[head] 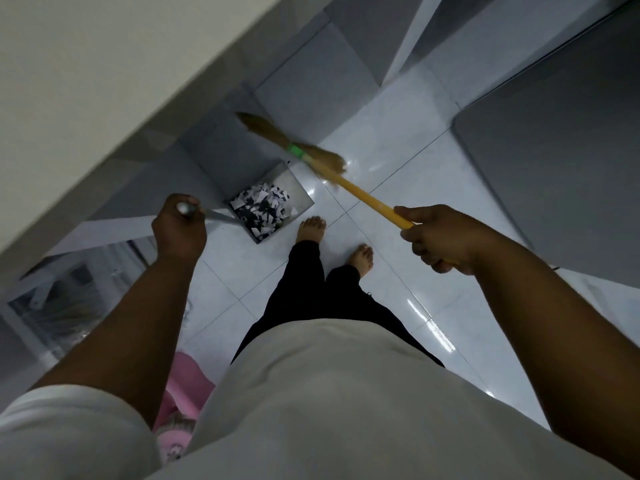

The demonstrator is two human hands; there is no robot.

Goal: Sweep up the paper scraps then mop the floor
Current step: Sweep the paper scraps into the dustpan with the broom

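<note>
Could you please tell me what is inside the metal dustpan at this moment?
The dustpan holds a heap of black and white paper scraps. They cover the pan's floor beneath them, so anything under the heap cannot be seen.

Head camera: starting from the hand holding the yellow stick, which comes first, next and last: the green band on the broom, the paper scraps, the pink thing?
From the right hand:
1. Green band, up the broom, ahead-left.
2. Paper scraps, in the dustpan, left.
3. Pink thing, low, beside the left arm.
The first two are fairly close.

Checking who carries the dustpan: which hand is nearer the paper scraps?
Left. The left hand holds the dustpan handle beside the scraps; the right hand grips the broom farther off.
</note>
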